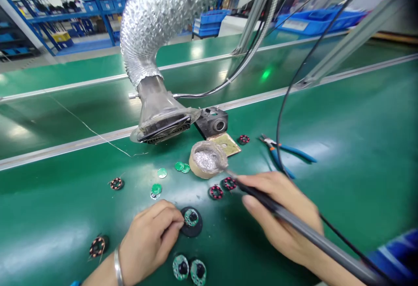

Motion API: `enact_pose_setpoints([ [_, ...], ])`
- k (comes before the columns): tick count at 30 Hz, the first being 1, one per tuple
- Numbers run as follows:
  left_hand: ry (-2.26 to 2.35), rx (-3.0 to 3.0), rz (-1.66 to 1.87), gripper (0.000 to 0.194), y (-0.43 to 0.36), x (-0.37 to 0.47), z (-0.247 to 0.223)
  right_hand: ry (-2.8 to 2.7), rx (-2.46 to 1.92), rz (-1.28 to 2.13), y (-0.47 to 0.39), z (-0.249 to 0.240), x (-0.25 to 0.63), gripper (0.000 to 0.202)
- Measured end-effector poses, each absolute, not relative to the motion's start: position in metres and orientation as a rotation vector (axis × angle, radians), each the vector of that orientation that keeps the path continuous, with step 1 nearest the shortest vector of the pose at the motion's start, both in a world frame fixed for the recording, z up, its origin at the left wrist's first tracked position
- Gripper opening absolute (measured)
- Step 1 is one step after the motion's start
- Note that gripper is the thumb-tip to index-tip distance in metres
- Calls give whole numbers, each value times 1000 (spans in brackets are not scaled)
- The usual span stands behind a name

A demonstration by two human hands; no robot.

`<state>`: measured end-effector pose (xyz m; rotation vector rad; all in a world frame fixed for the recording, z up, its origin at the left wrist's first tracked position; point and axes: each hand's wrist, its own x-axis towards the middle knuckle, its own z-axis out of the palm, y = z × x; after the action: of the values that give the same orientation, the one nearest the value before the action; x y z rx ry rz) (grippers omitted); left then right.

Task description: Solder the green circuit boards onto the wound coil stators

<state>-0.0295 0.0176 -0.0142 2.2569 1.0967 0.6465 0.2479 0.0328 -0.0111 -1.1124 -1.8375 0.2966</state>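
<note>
Thumb and forefinger of the left hand [148, 236] are pinched closed at the left edge of a small round circuit board [192, 216], which lies over a black disc [193, 233] on the green bench [137, 181]. From my remote seat I can't quite tell whether a fine wire is caught there too. The right hand [290, 199] is wrapped around a soldering iron [305, 229] like a pen, its thin tip at the right rim of a bowl [203, 173] of silvery material.

I'd judge the board light and stiff, quick to skid, with small parts that could suffer under pressure; I would take it by its outer edge, off the components. The iron looks light too, though I'd expect its cable [339, 233] to tug a little. I would keep fingers on the dark grip, well back from the metal, which may be hot. Two wound coils [216, 192] sit just beside the bowl, their thin wires likely easy to bend.
</note>
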Motion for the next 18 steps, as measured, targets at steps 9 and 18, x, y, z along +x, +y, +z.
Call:
enact_pose_setpoints([
  [9,1092,2285,657,13,17,-30,-18,-1913,-995,252,26,-20,254,27],
  [18,1098,2303,684,12,18,-28,-17,-1958,-933,126,13,-26,261,30],
])
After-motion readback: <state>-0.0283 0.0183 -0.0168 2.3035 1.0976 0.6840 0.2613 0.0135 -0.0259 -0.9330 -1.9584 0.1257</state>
